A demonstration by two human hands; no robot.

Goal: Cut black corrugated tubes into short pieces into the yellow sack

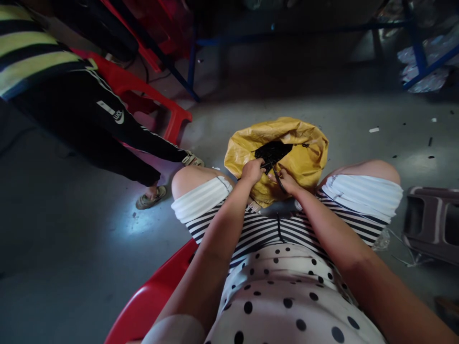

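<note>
A yellow woven sack (308,162) stands on the floor between my knees, its mouth rolled open. Small black pieces (274,152) lie inside it; their kind is too small and dark to make out. Over the sack's near rim, my left hand (253,171) is closed with its fingertips against a bit of the black stuff. Beside it, my right hand (287,181) is closed around a long thin dark piece (278,177) that slants toward the left fingertips. Whether this piece is a tool or a strip, I cannot tell.
At the left a person in black trousers (96,119) stands close, beside a red plastic chair (143,91). Blue table legs (192,62) rise ahead. Clear plastic bags (426,71) lie at far right, and a grey-brown stool (432,222) is at my right. Small scraps dot the floor.
</note>
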